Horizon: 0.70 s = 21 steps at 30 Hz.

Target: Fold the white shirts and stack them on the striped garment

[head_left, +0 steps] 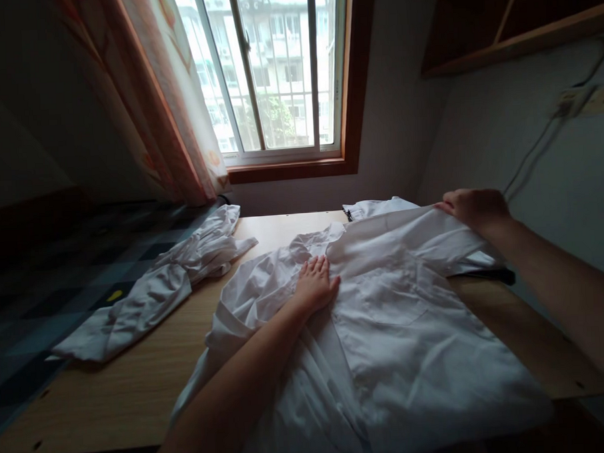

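A white button-up shirt (398,356) lies spread over the wooden board, its collar end toward the window and a chest pocket on the right side. My left hand (315,285) rests flat on the shirt's front near the collar, fingers stretched out. At the far right, my right hand (474,209) is closed on the shirt's shoulder or upper sleeve edge and holds it slightly raised. The cloth on the left half is wrinkled and bunched; the right half lies flatter.
Another crumpled white garment (184,278) lies on the left, across the edge of the wooden board (124,401) and the dark checked bedding (30,312). More white cloth (381,207) with a dark edge sits behind the shirt. A curtain (151,93) hangs by the window (285,73); a cable runs down the right wall.
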Motion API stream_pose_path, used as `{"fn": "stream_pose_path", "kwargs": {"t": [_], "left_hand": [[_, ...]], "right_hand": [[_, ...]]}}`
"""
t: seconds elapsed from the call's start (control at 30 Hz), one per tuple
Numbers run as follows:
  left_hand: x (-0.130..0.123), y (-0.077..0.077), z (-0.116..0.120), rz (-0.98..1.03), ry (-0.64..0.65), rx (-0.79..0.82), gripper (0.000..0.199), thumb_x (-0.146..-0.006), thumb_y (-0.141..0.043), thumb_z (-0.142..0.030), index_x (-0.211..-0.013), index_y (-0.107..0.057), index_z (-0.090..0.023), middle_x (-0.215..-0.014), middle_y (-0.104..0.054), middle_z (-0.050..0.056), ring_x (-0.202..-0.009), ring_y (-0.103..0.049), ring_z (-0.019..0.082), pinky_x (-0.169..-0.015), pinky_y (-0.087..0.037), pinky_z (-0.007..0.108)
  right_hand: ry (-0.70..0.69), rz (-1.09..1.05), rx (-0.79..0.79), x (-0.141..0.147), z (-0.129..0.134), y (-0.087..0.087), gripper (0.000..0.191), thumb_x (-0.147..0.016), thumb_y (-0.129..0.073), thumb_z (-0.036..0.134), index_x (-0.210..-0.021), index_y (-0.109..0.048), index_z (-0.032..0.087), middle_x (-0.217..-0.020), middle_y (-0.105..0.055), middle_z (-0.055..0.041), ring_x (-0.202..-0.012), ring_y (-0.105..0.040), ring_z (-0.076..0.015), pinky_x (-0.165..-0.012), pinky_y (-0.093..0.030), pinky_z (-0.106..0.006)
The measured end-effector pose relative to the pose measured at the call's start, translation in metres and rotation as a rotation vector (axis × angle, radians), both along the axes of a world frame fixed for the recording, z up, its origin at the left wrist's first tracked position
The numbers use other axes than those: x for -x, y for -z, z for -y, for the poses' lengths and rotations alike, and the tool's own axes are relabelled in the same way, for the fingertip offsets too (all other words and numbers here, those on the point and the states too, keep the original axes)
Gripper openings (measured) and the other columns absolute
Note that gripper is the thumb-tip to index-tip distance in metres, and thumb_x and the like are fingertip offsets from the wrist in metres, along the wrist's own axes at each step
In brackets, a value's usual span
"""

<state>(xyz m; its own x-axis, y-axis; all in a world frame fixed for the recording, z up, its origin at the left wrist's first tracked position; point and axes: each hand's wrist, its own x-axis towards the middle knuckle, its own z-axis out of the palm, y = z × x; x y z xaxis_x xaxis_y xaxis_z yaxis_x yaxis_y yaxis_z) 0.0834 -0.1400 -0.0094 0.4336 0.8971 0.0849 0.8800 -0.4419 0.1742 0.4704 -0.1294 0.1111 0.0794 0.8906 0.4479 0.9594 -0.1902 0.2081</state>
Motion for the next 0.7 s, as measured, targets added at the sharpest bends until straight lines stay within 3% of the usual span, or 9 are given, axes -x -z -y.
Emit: {"fn": "stream_pose_path", "kwargs": {"t": [0.23,0.3,0.4,0.53,0.7], "left_hand": [[0.0,0.003,0.0,0.005,-0.014,-0.001,0.069,-0.098,-0.03,-0.052,-0.154,-0.035,-0.011,-0.162,-0.03,0.014,-0.152,-0.021,0.028,-0.125,-0.014,0.046],[0.0,0.003,0.0,0.005,-0.019,-0.001,0.071,-0.098,-0.031,-0.052,-0.153,-0.035,-0.009,-0.163,-0.029,0.015,-0.153,-0.021,0.028,-0.125,-0.013,0.045],[-0.002,0.001,0.001,0.008,-0.03,-0.002,0.072,-0.097,-0.033,-0.051,-0.153,-0.033,-0.005,-0.163,-0.029,0.016,-0.153,-0.02,0.029,-0.125,-0.013,0.044],[-0.004,-0.002,0.002,0.007,-0.054,0.017,0.071,-0.098,-0.033,-0.048,-0.153,-0.033,-0.005,-0.163,-0.029,0.017,-0.153,-0.02,0.029,-0.125,-0.013,0.044],[-0.005,0.0,0.001,-0.006,-0.057,-0.001,0.07,-0.098,-0.033,-0.048,-0.153,-0.034,-0.005,-0.162,-0.029,0.016,-0.153,-0.021,0.028,-0.126,-0.013,0.044]], "right_hand": [[0.0,0.029,0.313,-0.014,-0.039,0.045,0.025,-0.095,-0.059,0.034,-0.085,-0.073,0.015,-0.101,-0.072,-0.0229,-0.088,-0.065,-0.0312,-0.074,-0.038,-0.04],[0.024,0.052,0.325,-0.009,-0.044,0.049,0.023,-0.092,-0.061,0.034,-0.087,-0.073,0.015,-0.103,-0.072,-0.0228,-0.096,-0.063,-0.0333,-0.079,-0.039,-0.043],[0.006,0.11,0.217,0.012,-0.044,0.046,0.02,-0.089,-0.062,0.03,-0.094,-0.073,0.014,-0.109,-0.07,-0.0227,-0.107,-0.058,-0.036,-0.088,-0.037,-0.048],[-0.19,0.07,0.077,0.062,-0.038,0.039,0.026,-0.092,-0.05,0.023,-0.101,-0.072,0.012,-0.111,-0.068,-0.0225,-0.108,-0.056,-0.0344,-0.091,-0.037,-0.046],[-0.548,-0.024,0.207,0.129,-0.038,0.059,0.033,-0.096,-0.044,0.022,-0.109,-0.073,0.017,-0.116,-0.07,-0.0159,-0.111,-0.058,-0.0286,-0.098,-0.04,-0.04]]}}
